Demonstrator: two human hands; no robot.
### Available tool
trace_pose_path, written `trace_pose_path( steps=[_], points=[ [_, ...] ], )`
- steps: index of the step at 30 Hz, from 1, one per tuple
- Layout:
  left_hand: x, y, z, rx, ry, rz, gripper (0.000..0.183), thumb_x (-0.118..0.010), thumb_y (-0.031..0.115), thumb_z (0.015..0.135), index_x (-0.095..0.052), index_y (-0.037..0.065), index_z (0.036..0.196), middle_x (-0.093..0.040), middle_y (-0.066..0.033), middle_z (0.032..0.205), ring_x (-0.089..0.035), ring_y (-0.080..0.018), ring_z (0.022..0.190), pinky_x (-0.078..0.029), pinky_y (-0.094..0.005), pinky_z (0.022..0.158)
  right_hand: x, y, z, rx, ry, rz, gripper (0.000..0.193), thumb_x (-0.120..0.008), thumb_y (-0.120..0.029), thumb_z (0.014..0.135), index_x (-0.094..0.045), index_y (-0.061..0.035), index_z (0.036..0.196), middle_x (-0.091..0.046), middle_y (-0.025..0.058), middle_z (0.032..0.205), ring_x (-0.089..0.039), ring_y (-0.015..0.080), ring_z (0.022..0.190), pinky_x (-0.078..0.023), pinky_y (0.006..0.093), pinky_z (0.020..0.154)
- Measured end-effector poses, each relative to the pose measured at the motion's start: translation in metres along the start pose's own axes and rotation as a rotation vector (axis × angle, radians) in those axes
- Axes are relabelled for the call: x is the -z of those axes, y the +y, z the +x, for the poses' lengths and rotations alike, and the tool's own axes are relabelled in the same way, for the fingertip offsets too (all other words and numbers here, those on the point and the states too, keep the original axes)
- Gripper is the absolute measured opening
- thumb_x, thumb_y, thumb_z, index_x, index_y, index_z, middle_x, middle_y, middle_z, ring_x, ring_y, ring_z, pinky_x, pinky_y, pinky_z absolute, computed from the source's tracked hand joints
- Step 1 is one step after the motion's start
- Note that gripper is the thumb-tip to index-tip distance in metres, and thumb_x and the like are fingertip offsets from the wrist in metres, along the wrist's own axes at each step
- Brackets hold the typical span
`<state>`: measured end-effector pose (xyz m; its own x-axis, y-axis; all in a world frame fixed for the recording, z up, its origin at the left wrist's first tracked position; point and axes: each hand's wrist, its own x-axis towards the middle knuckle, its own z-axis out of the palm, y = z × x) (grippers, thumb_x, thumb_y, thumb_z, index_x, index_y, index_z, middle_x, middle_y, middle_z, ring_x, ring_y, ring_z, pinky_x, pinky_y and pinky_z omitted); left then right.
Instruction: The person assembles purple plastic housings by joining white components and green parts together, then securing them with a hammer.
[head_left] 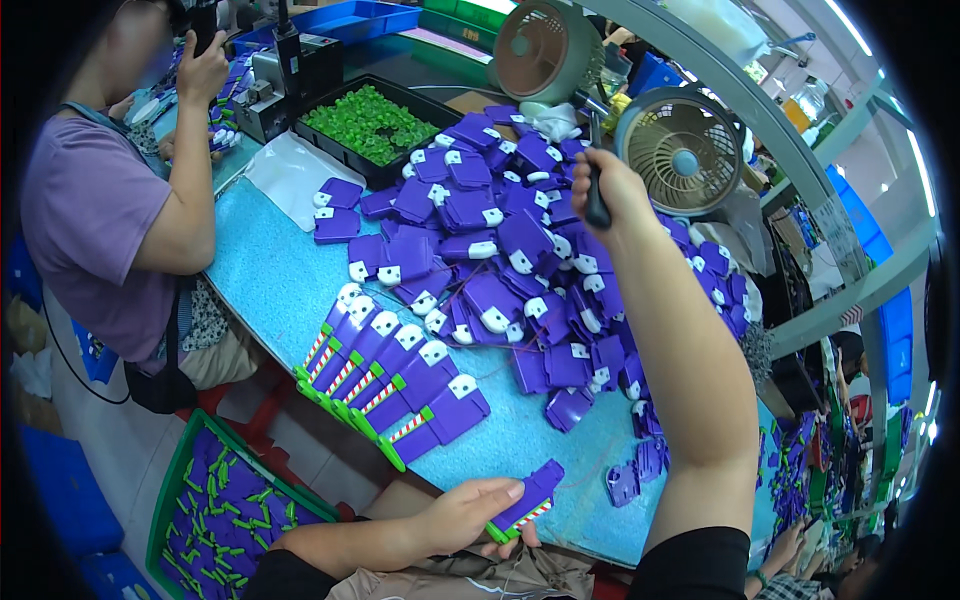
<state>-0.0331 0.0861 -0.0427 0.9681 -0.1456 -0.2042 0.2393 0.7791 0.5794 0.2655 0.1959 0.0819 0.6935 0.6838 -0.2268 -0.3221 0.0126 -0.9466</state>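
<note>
- 2 hands are at work over a blue desk (270, 290): the left hand (470, 515) sits low at the near edge, the right hand (610, 195) is raised above the far middle.
- the left grip is closed on a purple plastic case (530, 495) with a green end and a red-and-white striped strip, held just off the near edge of the desk, thumb lying along its top.
- the right grip is closed around a dark tool handle (597, 205), held roughly upright; the tool's tip is hidden behind the hand and the pile.
- below the right hand lies a loose pile of purple cases (500, 250) with white buttons, spread across the middle of the desk.
- left of the pile, a fanned row of finished cases (390, 385) lies near the desk's edge, green ends pointing outward, each overlapping the next.
- a few stray purple pieces (625, 480) lie beside the right forearm.
- a black tray of green parts (370, 120) stands at the far side, next to a dark machine (290, 80).
- 2 small round fans (685, 150) stand beyond the pile.
- a green crate of purple and green parts (225, 515) sits on the floor at the lower left.
- another person in a purple shirt (90, 220) sits at the left end of the desk, one hand raised.
</note>
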Motion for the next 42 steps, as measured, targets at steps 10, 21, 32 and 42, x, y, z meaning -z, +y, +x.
trace_pose_path(
  steps=[10,21,32,42],
  points=[
    [0.0,0.014,0.002,-0.238,-0.01,-0.187,0.053,-0.031,0.033,0.096,-0.031,-0.009,0.129,-0.054,-0.0169,0.103,-0.054,-0.0242,0.089,-0.042,-0.0366,0.085,0.037,-0.001,0.03,-0.001,-0.194,-0.141,0.03,-0.046,-0.021,0.09,-0.042,0.0028,0.108,-0.059,0.019,0.102,-0.059,0.0173,0.078,-0.051,0.0268,0.063],
    [-0.029,-0.002,0.011,-0.269,0.231,-0.084,0.022,-0.047,0.009,0.091,-0.038,0.004,0.111,-0.057,-0.0126,0.084,-0.06,-0.0239,0.075,-0.05,-0.0393,0.081,0.152,0.118,-0.287,0.544,0.02,-1.742,0.037,-0.064,-0.017,0.074,-0.053,-0.0005,0.106,-0.053,0.0152,0.11,-0.047,0.0332,0.106,-0.036,0.0452,0.087],
    [-0.065,-0.056,0.016,0.312,0.09,0.009,0.032,-0.042,0.033,0.095,-0.043,0.003,0.107,-0.057,-0.0089,0.071,-0.057,-0.0173,0.057,-0.048,-0.0277,0.052,0.147,0.159,-0.357,0.552,0.164,-1.064,0.039,-0.069,-0.004,0.066,-0.059,-0.001,0.104,-0.055,0.0159,0.101,-0.053,0.0374,0.099,-0.043,0.0413,0.084],
    [-0.084,-0.04,0.026,0.379,-0.048,-0.144,0.034,-0.046,0.026,0.093,-0.042,0.001,0.116,-0.06,-0.0224,0.103,-0.065,-0.0268,0.082,-0.054,-0.0344,0.066,0.18,0.163,-0.371,0.52,0.137,-0.344,0.025,-0.052,0.003,0.08,-0.056,0.0031,0.104,-0.057,0.0196,0.101,-0.059,0.0239,0.085,-0.048,0.0318,0.074]
  ],
)
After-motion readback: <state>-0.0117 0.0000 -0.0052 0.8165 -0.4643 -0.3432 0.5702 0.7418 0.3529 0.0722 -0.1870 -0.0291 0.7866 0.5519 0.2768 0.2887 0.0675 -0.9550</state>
